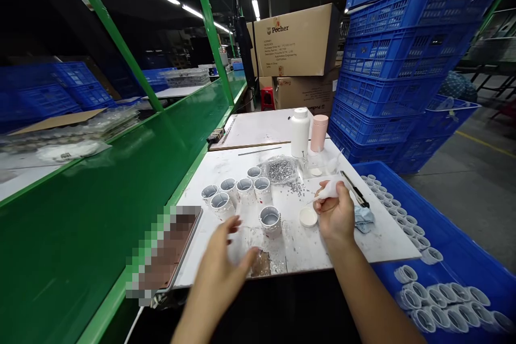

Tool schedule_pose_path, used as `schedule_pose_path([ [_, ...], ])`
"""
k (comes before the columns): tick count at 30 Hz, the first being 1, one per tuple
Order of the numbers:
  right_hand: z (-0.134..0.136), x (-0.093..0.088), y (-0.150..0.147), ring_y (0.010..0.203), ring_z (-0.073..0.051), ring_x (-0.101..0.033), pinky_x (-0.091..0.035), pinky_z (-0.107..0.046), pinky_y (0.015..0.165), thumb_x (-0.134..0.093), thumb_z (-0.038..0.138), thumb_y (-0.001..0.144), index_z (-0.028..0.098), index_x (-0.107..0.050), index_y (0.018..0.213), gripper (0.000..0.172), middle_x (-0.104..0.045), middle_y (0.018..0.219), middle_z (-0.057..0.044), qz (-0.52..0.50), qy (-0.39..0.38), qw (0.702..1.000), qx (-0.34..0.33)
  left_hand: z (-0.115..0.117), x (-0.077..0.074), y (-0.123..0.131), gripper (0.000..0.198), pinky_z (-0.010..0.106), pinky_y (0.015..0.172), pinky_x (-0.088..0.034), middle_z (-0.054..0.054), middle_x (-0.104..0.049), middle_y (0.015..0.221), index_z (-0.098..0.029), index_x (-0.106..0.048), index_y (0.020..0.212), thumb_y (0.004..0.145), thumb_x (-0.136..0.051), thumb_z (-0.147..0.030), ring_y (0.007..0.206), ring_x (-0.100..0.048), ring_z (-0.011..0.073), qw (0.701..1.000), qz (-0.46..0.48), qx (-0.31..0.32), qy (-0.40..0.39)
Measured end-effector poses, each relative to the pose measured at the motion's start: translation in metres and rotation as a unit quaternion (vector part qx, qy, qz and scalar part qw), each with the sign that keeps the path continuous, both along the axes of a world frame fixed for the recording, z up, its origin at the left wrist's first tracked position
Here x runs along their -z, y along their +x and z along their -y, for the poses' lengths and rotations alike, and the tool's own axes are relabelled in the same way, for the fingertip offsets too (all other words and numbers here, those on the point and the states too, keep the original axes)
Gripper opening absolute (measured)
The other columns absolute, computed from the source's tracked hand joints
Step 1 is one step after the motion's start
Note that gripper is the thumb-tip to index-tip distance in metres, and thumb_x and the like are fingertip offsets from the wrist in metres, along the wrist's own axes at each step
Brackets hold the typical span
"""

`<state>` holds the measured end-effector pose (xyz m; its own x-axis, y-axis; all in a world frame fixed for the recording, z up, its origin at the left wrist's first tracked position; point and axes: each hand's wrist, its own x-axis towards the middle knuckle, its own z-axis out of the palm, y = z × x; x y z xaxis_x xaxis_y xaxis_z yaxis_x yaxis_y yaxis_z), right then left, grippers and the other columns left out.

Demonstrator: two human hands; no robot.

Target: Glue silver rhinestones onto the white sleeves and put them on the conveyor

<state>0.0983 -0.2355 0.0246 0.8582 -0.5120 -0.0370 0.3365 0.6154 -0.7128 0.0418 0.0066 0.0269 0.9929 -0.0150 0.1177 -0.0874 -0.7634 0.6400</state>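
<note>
In the head view, your right hand (pixel 335 214) pinches a crumpled white wipe (pixel 328 189) between thumb and fingers, just right of the lone silver-lined cup (pixel 270 221) on the white counter (pixel 382 242). The wipe looks light and soft and will crush under any grip, so the bunched middle is the place to hold it. Your left hand (pixel 226 263) is open wide, fingers spread, holding nothing, just left of that cup and nearer you. The cup looks light and thin-walled, best taken around its body. A small white lid (pixel 308 217) lies just right of the cup.
</note>
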Motion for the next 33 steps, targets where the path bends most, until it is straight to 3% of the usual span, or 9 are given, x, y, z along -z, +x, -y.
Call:
schedule_pose_path([
  [3,0.000,-0.005,-0.005,0.043,-0.011,-0.049,-0.034,-0.022,0.040,-0.061,0.050,0.080,0.012,-0.065,0.081,0.038,-0.055,0.050,0.001,0.012,-0.031,0.999,0.006,0.045,0.018,0.010,0.086,0.045,0.105,-0.042,0.015,-0.046,0.144,-0.019,-0.025,0.148,0.076,-0.065,-0.046,0.126,-0.050,0.0306,0.996,-0.036,0.024,-0.078],
  [6,0.001,-0.010,-0.013,0.046,-0.013,-0.052,-0.036,-0.023,0.041,-0.062,0.048,0.079,0.012,-0.066,0.083,0.036,-0.057,0.052,0.000,0.028,-0.065,0.997,0.003,0.063,0.027,0.022,0.068,0.045,0.103,-0.041,0.013,-0.055,0.135,-0.021,-0.039,0.138,0.077,-0.064,-0.036,0.122,-0.054,0.0305,0.993,-0.045,0.039,-0.099],
  [9,-0.001,-0.014,-0.017,0.044,-0.010,-0.048,-0.036,-0.022,0.041,-0.062,0.049,0.080,0.013,-0.066,0.081,0.037,-0.056,0.055,0.000,0.036,-0.086,0.995,0.022,0.067,0.023,0.028,0.057,0.043,0.096,-0.045,0.010,-0.064,0.120,-0.022,-0.045,0.131,0.079,-0.063,-0.037,0.112,-0.059,0.0289,0.987,-0.050,0.042,-0.146],
  [11,-0.006,-0.014,-0.017,0.043,-0.008,-0.042,-0.033,-0.021,0.040,-0.060,0.050,0.081,0.013,-0.066,0.078,0.037,-0.051,0.054,0.002,0.040,-0.100,0.994,0.033,0.069,0.018,0.030,0.063,0.039,0.091,-0.047,0.010,-0.065,0.116,-0.021,-0.041,0.132,0.078,-0.066,-0.039,0.104,-0.062,0.0262,0.965,-0.084,0.073,-0.239],
  [13,-0.012,-0.012,-0.014,0.042,-0.007,-0.039,-0.031,-0.021,0.040,-0.059,0.049,0.082,0.014,-0.066,0.077,0.036,-0.047,0.053,0.003,0.048,-0.116,0.991,0.037,0.072,0.015,0.032,0.066,0.035,0.085,-0.049,0.009,-0.067,0.108,-0.019,-0.038,0.133,0.077,-0.068,-0.038,0.096,-0.064,0.0227,0.923,-0.139,0.122,-0.337],
  [15,-0.018,-0.007,-0.012,0.042,-0.007,-0.038,-0.030,-0.022,0.040,-0.059,0.049,0.082,0.014,-0.067,0.077,0.035,-0.047,0.054,0.003,0.052,-0.134,0.988,0.054,0.074,0.015,0.035,0.064,0.031,0.078,-0.049,0.007,-0.067,0.097,-0.018,-0.040,0.130,0.076,-0.069,-0.035,0.088,-0.064,0.0198,0.893,-0.183,0.149,-0.384],
  [21,-0.023,0.013,-0.012,0.042,-0.010,-0.041,-0.031,-0.025,0.043,-0.056,0.052,0.082,0.016,-0.066,0.076,0.037,-0.049,0.050,0.002,0.065,-0.236,0.959,0.141,0.074,0.020,0.038,0.055,0.026,0.069,-0.047,0.004,-0.066,0.087,-0.016,-0.047,0.121,0.074,-0.069,-0.033,0.077,-0.062,0.0163,0.880,-0.206,0.139,-0.405],
  [27,-0.022,0.020,-0.016,0.042,-0.010,-0.042,-0.033,-0.025,0.043,-0.055,0.050,0.084,0.016,-0.067,0.078,0.037,-0.049,0.049,0.002,0.060,-0.271,0.952,0.128,0.073,0.029,0.038,0.059,0.027,0.066,-0.047,0.003,-0.066,0.084,-0.019,-0.046,0.127,0.075,-0.068,-0.036,0.073,-0.062,0.0173,0.914,-0.182,0.144,-0.332],
  [33,-0.019,0.025,-0.018,0.042,-0.011,-0.044,-0.035,-0.025,0.043,-0.054,0.049,0.086,0.015,-0.067,0.079,0.037,-0.049,0.049,0.002,0.056,-0.317,0.937,0.133,0.073,0.029,0.037,0.058,0.028,0.069,-0.049,0.003,-0.068,0.088,-0.019,-0.046,0.127,0.077,-0.067,-0.037,0.076,-0.063,0.0183,0.921,-0.178,0.147,-0.313],
])
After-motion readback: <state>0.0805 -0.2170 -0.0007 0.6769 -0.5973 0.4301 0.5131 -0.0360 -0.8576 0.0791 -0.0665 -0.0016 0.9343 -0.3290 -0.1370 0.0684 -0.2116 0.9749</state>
